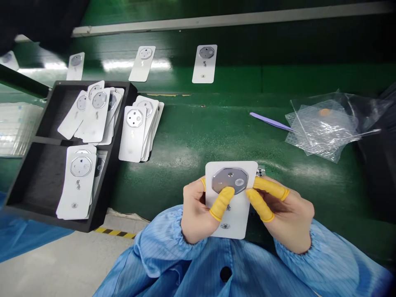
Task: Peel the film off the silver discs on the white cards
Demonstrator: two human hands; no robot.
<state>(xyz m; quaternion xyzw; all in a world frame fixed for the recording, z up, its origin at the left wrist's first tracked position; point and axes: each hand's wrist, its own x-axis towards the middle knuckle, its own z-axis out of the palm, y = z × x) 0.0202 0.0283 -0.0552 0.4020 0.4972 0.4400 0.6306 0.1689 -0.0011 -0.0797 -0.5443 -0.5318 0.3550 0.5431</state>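
A white phone back panel [236, 220] with a grey octagonal camera plate is held upright in front of me. My left hand [201, 212] grips its left side, the yellow-covered thumb lying over the lower edge of the plate. At the panel's right edge, my right hand [283, 206] pinches with its yellow-covered thumb and forefinger. The fingers behind the panel are hidden. A small part with dark round holes [260, 171] shows just behind the panel's upper right edge.
A black divided tray [27, 181] with several white panels stands at the left; a stack of panels [132, 142] lies beside it. More panels [204, 66] lie along the back. Purple tweezers [270, 121] and clear plastic bags [328, 123] are at the right.
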